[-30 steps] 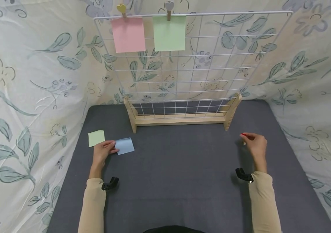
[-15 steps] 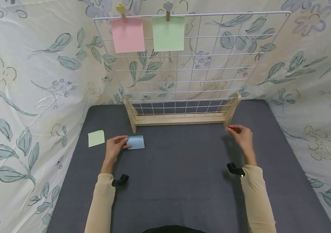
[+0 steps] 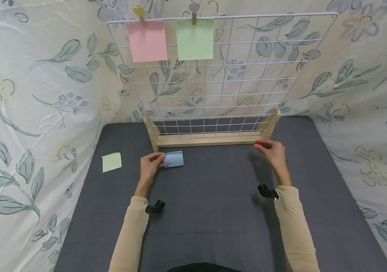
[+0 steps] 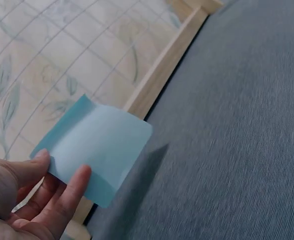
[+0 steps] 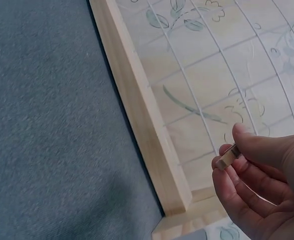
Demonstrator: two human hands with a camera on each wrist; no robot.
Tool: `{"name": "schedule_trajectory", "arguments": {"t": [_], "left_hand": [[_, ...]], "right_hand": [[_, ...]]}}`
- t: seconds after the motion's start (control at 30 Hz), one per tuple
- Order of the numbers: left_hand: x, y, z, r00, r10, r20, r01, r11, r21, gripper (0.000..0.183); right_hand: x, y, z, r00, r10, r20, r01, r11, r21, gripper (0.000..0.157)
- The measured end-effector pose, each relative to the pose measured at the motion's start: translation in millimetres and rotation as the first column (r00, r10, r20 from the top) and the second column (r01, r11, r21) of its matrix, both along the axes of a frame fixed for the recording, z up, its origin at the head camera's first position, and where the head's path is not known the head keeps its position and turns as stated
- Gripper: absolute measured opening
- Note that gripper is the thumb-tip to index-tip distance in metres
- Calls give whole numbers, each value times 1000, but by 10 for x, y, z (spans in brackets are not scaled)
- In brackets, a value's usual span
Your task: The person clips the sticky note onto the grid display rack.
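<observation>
My left hand (image 3: 150, 168) pinches a blue sticky note (image 3: 174, 159) at its left edge, held above the dark tabletop. In the left wrist view the note (image 4: 99, 147) bends slightly, thumb on one side and fingers on the other. My right hand (image 3: 273, 155) is at the rack's right foot. Between its thumb and fingertips it pinches a small wooden clothespin (image 5: 228, 157), whose red end (image 3: 258, 142) shows in the head view. Up on the wire grid rack (image 3: 231, 80), a pink note (image 3: 147, 42) and a green note (image 3: 195, 40) hang from heart-topped clothespins.
A pale green sticky note (image 3: 111, 162) lies on the left of the dark cloth (image 3: 207, 211). The rack's wooden base (image 3: 207, 141) stands at the back. Just behind the right wrist a small green thing (image 3: 287, 161) peeks out. Flowered fabric (image 3: 44, 113) encloses the back and sides.
The left hand has carried the blue note right and slightly toward the rack. My right hand has moved left with the clothespin, so both hands are closer together.
</observation>
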State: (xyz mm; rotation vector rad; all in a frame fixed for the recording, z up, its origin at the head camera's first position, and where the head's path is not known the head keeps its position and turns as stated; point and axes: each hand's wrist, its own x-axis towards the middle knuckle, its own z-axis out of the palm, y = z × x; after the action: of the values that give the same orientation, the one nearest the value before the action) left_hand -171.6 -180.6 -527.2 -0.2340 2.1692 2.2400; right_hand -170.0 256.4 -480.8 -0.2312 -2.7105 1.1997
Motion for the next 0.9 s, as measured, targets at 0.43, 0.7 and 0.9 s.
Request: {"name": "schedule_trajectory", "arguments": {"t": [0.43,0.7,0.9], "left_hand": [[-84,324,91,998,-59,-25,60,998,35,23],[-148,486,231,990,-119,-77,120,993,13,27],[-178,586,337,992,-87,-96,89,996,13,28]], "right_hand": [[-112,-127,219,999,-15,33,15,1000,-4,29],[-169,-161,334,1000,12,-12,-12,1000,-24,27],[-179,-205,432,995,62,-74,-67,996,-57,26]]}}
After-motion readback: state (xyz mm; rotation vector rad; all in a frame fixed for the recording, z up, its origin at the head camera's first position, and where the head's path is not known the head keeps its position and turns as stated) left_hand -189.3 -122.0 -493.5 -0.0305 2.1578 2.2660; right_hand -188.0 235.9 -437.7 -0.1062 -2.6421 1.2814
